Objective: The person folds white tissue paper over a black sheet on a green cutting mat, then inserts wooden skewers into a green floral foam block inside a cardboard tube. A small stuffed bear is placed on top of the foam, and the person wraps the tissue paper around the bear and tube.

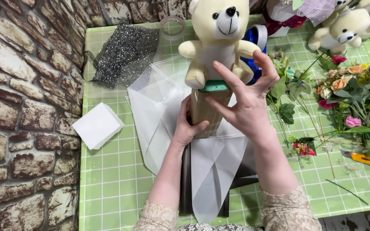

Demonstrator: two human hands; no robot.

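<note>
We grip one brown block (208, 112) with our left hand (186, 128), right hand (247, 100) open against one cream teddy bear (219, 38); a second bear (343, 30) and cut flowers (347, 94) lie at two o'clock.

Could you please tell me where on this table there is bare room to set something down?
The green checked table is bare at the near left, between the white square block, the brick wall and the translucent sheets. A smaller strip lies near right, below the loose flowers. The middle, under both hands and the teddy bear, and the far right are crowded.
</note>
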